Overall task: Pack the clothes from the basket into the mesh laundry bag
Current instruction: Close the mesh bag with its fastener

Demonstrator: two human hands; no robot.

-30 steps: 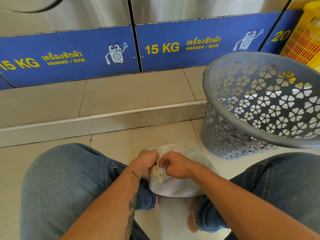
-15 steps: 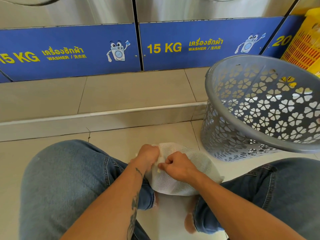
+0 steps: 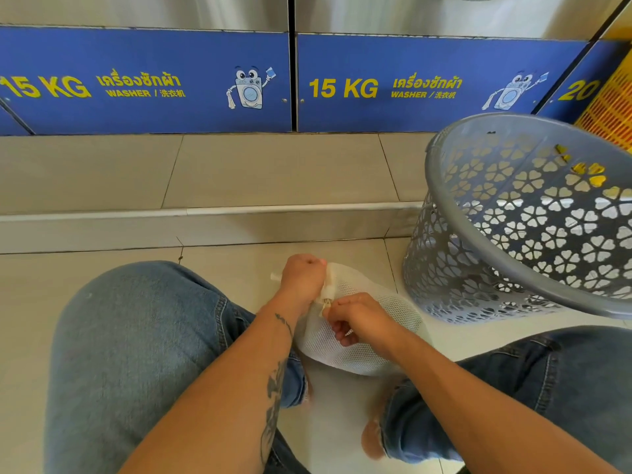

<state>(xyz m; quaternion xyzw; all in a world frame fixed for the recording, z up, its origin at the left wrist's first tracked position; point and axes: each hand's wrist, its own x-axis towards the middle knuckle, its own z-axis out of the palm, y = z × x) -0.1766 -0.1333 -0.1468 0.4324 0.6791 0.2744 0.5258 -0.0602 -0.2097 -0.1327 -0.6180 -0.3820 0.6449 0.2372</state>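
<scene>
A full white mesh laundry bag (image 3: 362, 350) lies on the tiled floor between my knees. My left hand (image 3: 301, 278) is closed around the bag's gathered top edge. My right hand (image 3: 359, 319) pinches the small zipper pull (image 3: 325, 302) just below the left hand. The grey perforated basket (image 3: 513, 213) stands tilted at the right, and I see no clothes inside it. The bag's contents show only as a white bulge through the mesh.
A raised tiled step (image 3: 205, 220) runs across in front of the bag, with blue-fronted washers (image 3: 147, 80) above it. A yellow crate (image 3: 612, 107) stands at the far right. My jeans-clad knees (image 3: 136, 354) flank the bag.
My left hand has moved up and away along the bag's top, while my right hand has dropped lower with the zipper pull. The view has shifted slightly downward.
</scene>
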